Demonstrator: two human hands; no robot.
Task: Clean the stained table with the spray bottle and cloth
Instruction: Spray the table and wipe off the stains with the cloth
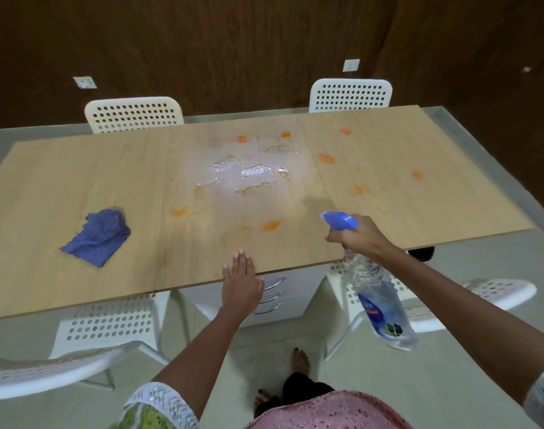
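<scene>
- The spray bottle (pixel 376 286) was held over the near edge of the bench (pixel 57 181), towards its right side, tilted so that its blue nozzle (pixel 340 220) pointed out over the wood and its clear body hung down past the edge.
- The right hand (pixel 362 236) gripped the bottle at its neck, fingers curled round it just behind the nozzle.
- The bottle's body was see-through, with a blue label on its lower part; the print on it was too blurred to read.
- The left hand (pixel 241 281) lay flat on the near edge of the bench, fingers straight and close together, holding nothing.
- A wet patch (pixel 249 173) glistened in the middle of the bench, well ahead of the nozzle.
- Orange stains were scattered across the middle and right of the bench, one (pixel 272 225) just ahead of the left hand, another (pixel 180 211) further left, and one (pixel 325 158) to the right of the wet patch.
- The blue cloth (pixel 99 236) lay crumpled on the left part of the bench, well apart from both hands.
- Two white perforated chairs stood at the far side, one at the left (pixel 134 114) and one at the right (pixel 351 94); more white chairs stood at the near side.
- A white drawer unit (pixel 298 292) with curved metal handles stood under the bench.
- The person's bare foot (pixel 301 360) rested on the pale floor.
</scene>
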